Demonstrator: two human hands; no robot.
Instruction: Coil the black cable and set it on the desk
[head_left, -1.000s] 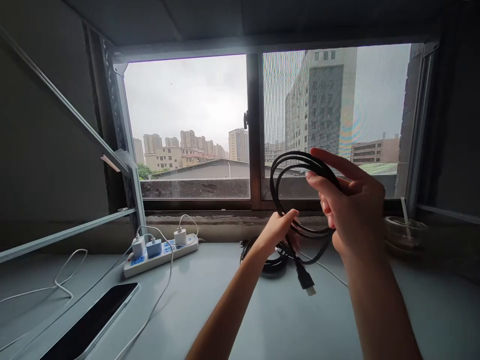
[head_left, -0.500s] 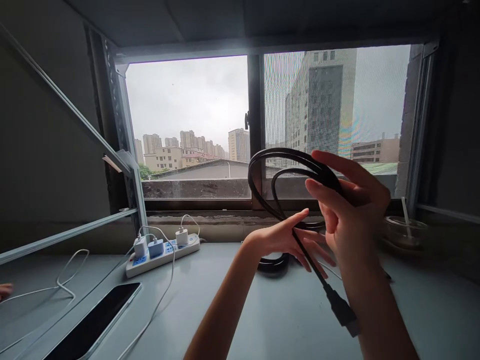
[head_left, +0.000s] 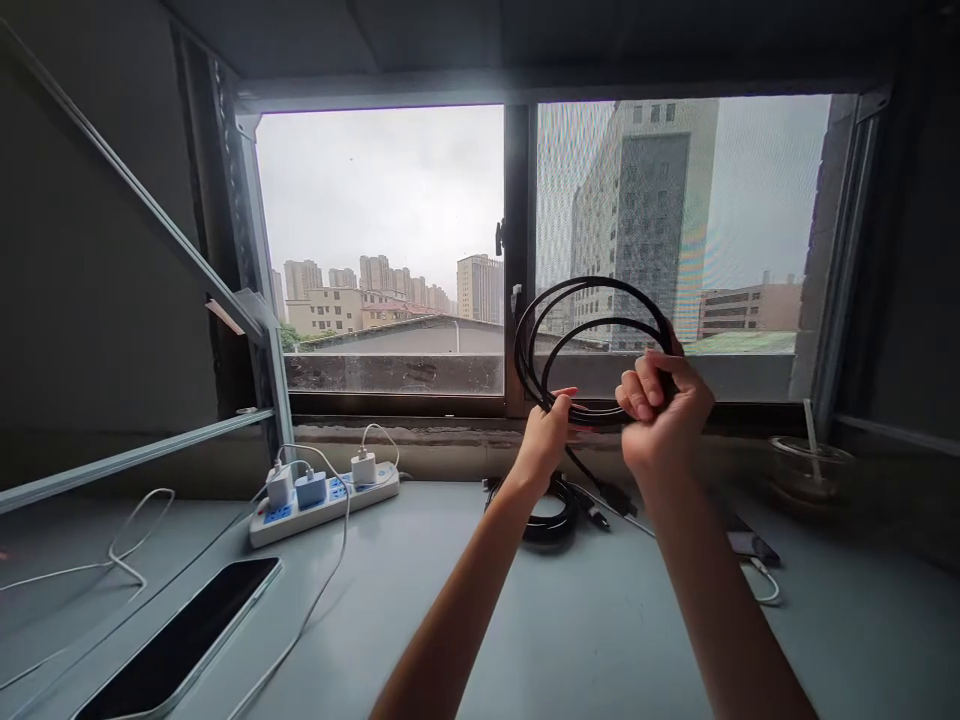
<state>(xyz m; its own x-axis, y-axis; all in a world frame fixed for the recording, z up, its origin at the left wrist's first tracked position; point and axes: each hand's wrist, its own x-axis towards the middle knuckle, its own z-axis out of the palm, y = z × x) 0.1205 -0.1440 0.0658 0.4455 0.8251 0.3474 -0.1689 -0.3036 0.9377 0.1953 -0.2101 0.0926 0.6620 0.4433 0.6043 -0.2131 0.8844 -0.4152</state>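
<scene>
The left hand is closed around the lower left of the looped cable and the right hand around its right side, holding it up above the surface, where a black coil lies.

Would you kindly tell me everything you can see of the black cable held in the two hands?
The black cable looks smooth, slightly glossy and plastic- or rubber-coated. It is gathered in several loose, uneven loops, held up above the table before the window. The left hand grips the loops at their lower left, the right hand at their right side. A stretch slants down behind the left hand to what looks like a dark, blurred plug.
</scene>
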